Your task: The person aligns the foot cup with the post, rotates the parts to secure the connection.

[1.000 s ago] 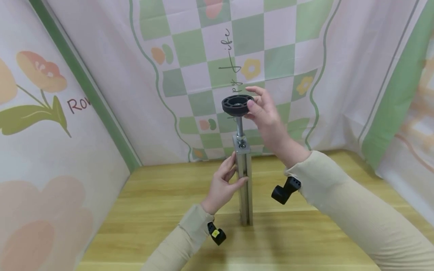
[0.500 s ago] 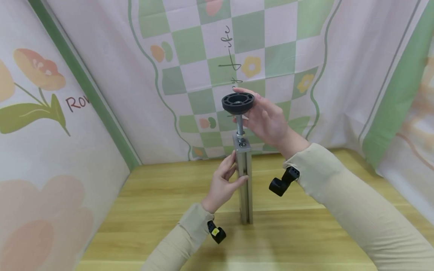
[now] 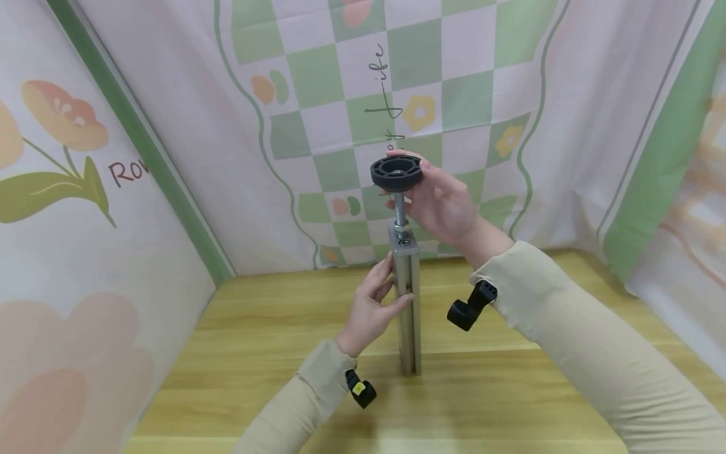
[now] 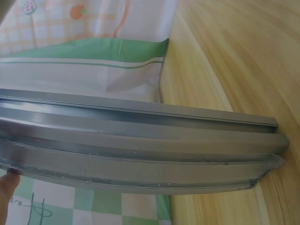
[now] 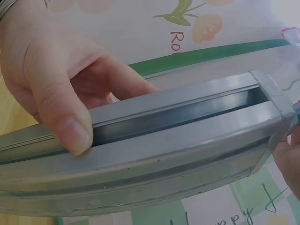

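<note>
An upright grooved aluminium profile (image 3: 407, 315) stands on the table, capped by a grey end plate (image 3: 404, 243). From the plate rises a threaded rod with a nut (image 3: 401, 227), topped by a round black levelling foot (image 3: 396, 180). My left hand (image 3: 368, 315) grips the profile below the plate; its thumb (image 5: 70, 131) lies across a groove in the right wrist view. My right hand (image 3: 445, 205) holds the foot's right side, thumb at the rim and other fingers behind it. The foot partly hides those fingers. In the left wrist view the profile's lower end (image 4: 262, 154) meets the table.
The wooden table (image 3: 255, 353) runs back to a printed cloth (image 3: 363, 126) with a green and white check. More cloth hangs at the left and right sides. A black wrist camera (image 3: 471, 306) juts below my right sleeve, and another wrist camera (image 3: 361, 389) sits at my left cuff.
My right hand has shifted its hold on the foot: its fingers loosened and slid further behind the rim, then the thumb came back against the edge. My left hand and the profile stay put.
</note>
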